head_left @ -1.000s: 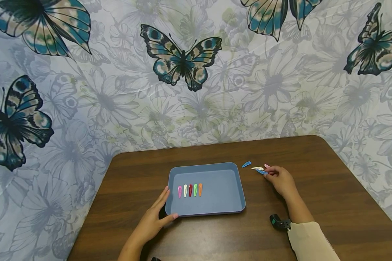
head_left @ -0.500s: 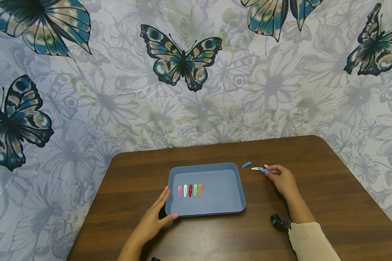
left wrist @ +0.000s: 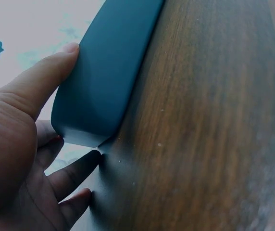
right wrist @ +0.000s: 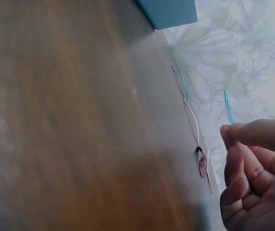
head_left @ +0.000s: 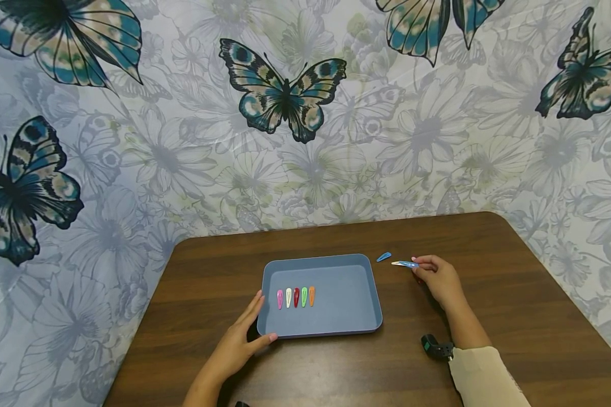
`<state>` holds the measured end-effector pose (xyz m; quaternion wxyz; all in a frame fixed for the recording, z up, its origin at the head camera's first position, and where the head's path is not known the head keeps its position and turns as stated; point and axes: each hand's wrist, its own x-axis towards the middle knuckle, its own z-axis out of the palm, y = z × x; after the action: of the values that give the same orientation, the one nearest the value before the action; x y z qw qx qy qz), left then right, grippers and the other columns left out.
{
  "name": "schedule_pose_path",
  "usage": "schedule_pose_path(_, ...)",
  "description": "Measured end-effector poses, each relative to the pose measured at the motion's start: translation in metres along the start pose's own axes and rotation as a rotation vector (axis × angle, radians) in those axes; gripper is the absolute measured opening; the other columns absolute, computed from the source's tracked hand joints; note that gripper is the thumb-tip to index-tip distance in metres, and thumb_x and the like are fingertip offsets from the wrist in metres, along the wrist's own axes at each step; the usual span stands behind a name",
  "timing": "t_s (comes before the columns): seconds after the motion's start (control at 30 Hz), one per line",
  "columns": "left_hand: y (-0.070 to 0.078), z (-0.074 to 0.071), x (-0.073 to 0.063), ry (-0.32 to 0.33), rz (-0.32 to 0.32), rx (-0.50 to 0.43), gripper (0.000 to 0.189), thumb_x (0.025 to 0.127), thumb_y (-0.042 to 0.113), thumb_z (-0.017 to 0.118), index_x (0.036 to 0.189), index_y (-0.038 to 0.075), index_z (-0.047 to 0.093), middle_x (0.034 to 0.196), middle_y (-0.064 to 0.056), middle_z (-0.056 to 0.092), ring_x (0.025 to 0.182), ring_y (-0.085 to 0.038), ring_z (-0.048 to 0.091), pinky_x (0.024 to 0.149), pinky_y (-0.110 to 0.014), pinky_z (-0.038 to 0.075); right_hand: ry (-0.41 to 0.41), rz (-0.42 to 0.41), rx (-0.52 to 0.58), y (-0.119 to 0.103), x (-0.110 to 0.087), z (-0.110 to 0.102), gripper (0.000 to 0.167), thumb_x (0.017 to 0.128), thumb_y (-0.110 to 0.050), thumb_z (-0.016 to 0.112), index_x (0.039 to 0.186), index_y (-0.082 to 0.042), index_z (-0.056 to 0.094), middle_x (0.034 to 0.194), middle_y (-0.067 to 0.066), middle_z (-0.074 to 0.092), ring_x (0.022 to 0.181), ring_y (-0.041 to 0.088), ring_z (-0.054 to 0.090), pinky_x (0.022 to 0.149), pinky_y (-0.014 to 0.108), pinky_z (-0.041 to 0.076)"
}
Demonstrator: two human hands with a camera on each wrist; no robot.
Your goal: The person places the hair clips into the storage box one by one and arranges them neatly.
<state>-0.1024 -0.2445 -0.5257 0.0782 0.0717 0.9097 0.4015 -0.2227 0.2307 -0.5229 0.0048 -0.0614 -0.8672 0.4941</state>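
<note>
My right hand (head_left: 440, 280) pinches a blue snap hair clip (right wrist: 228, 106) between thumb and forefinger, and the right wrist view shows it raised off the table. Below and beside it lie a white hair clip (right wrist: 193, 118), a red one (right wrist: 203, 166) and a pink one (right wrist: 209, 180). Another blue hair clip (head_left: 384, 256) lies nearer the tray. My left hand (head_left: 236, 345) touches the blue-grey tray (head_left: 336, 332) at its near left corner, thumb on the front wall and fingers spread along the left side. Inside the tray, pink, white, red, green and orange hair clips (head_left: 296, 297) form an upright row.
The tray sits on a dark brown wooden table (head_left: 326, 373) with rounded far corners. Behind the table hangs a butterfly-print backdrop (head_left: 305, 169). A black wrist device (head_left: 437, 346) sits at my right wrist.
My right hand has lifted the blue hair clip slightly off the table, so it now overlaps the white one in the head view. My left hand and the tray hold still.
</note>
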Motion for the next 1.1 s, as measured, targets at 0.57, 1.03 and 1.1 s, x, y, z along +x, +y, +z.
schedule_pose_path(0.57, -0.002, 0.001, 0.0, 0.002, 0.003, 0.003, 0.097, 0.086, 0.058, 0.072, 0.163, 0.028, 0.021, 0.172, 0.012, 0.01, 0.157, -0.027, 0.019, 0.12, -0.067, 0.023, -0.004, -0.026, 0.099, -0.007, -0.004, 0.005, 0.032, 0.097, -0.012, 0.066, 0.127, -0.002, 0.067, 0.114, 0.014, 0.068, 0.088, 0.001, 0.061, 0.074, 0.013, 0.051)
schedule_pose_path(1.03, -0.001, 0.001, 0.0, 0.012, 0.008, 0.002, 0.097, 0.086, 0.057, 0.073, 0.163, 0.028, 0.022, 0.172, 0.011, 0.011, 0.157, -0.027, 0.019, 0.12, -0.067, 0.023, -0.056, -0.028, 0.297, -0.01, -0.004, 0.011, 0.031, 0.1, -0.002, 0.057, 0.13, 0.005, 0.063, 0.107, 0.014, 0.063, 0.085, 0.006, 0.068, 0.079, 0.025, 0.062)
schedule_pose_path(1.1, -0.001, 0.001, 0.001, 0.013, 0.01, 0.001, 0.097, 0.086, 0.057, 0.073, 0.163, 0.027, 0.023, 0.172, 0.011, 0.012, 0.157, -0.027, 0.019, 0.12, -0.067, 0.023, -0.066, -0.019, 0.328, -0.012, -0.005, 0.012, 0.033, 0.1, 0.0, 0.056, 0.132, 0.006, 0.061, 0.107, 0.013, 0.061, 0.083, 0.005, 0.069, 0.079, 0.026, 0.062)
